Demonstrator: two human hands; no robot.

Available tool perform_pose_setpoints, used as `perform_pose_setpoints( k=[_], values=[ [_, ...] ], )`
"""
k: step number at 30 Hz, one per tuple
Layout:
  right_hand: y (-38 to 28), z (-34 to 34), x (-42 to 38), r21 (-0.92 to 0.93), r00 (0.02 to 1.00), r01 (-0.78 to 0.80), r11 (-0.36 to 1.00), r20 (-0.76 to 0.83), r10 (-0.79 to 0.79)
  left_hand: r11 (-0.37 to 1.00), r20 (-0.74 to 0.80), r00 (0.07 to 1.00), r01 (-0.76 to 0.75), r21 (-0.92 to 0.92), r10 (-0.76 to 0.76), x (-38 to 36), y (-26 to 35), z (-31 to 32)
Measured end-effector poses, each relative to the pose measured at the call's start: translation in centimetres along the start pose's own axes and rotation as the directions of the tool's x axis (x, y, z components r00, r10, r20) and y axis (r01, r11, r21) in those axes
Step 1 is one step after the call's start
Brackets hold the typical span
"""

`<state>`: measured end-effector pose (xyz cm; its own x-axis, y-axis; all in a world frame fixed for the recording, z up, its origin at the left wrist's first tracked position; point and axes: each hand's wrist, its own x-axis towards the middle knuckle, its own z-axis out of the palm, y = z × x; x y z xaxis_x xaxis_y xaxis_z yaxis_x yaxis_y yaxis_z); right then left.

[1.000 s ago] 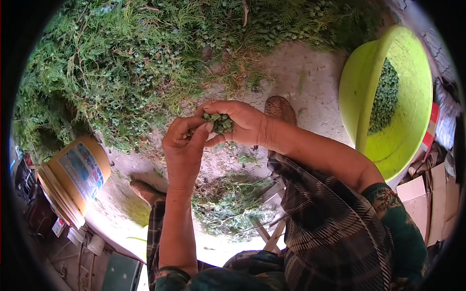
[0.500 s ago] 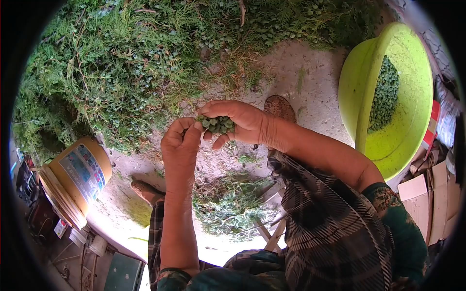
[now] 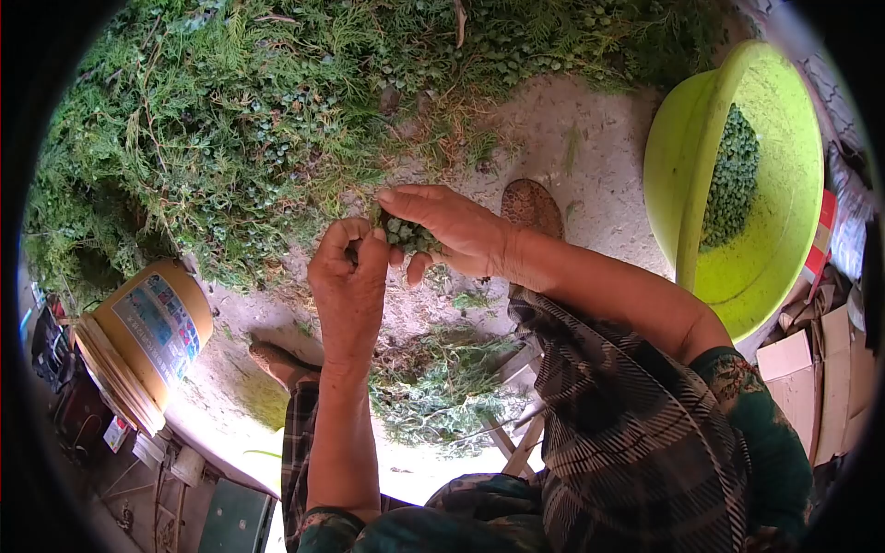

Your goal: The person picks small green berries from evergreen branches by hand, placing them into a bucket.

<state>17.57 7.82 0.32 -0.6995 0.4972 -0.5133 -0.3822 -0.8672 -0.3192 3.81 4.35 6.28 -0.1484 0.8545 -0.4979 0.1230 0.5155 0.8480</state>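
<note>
My right hand (image 3: 466,230) is cupped, palm turned inward, around a handful of small green cones (image 3: 406,232). Its thumb and fingers partly cover the cones. Close against it, my left hand (image 3: 348,272) has its thumb and fingertips pinched together at the edge of the handful; what they grip, if anything, is too small to make out. Beyond both hands spreads a big heap of green conifer branches (image 3: 249,129) bearing more cones. To the right, a lime-green basin (image 3: 788,175) holds a pile of picked green cones (image 3: 731,180).
A yellow-brown bucket (image 3: 189,304) with a label lies tilted at the left. Loose sprigs (image 3: 433,387) lie on the floor near my legs, beside a wooden stool (image 3: 521,447). Cardboard (image 3: 830,378) leans at the right. My shoes (image 3: 532,207) rest on the floor near the heap.
My right hand has closed further over the cones, so fewer show. My left hand has shifted slightly right, its fingers still pinched.
</note>
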Motion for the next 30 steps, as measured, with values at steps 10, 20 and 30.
perform_pose_setpoints(
  k=[10, 20, 30],
  values=[
    [0.1, -0.2, 0.1, -0.010, 0.998, 0.051, 0.999, 0.043, -0.050, 0.964, 0.147, 0.969, 0.220, -0.153, -0.198, 0.3, 0.1, -0.9],
    [-3.4, -0.5, -2.3, 0.263, 0.986, -0.019, 0.965, 0.166, -0.026, 0.050, 0.499, 0.861, 0.505, -0.861, -0.098, 1.5, -2.3, -2.7],
    [-14.7, -3.1, -23.5, 0.188, 0.684, 0.697, 0.691, 0.114, -0.721, 0.762, 0.535, 0.829, 0.452, -0.464, -0.166, -0.6, -4.4, -4.1]
  ],
)
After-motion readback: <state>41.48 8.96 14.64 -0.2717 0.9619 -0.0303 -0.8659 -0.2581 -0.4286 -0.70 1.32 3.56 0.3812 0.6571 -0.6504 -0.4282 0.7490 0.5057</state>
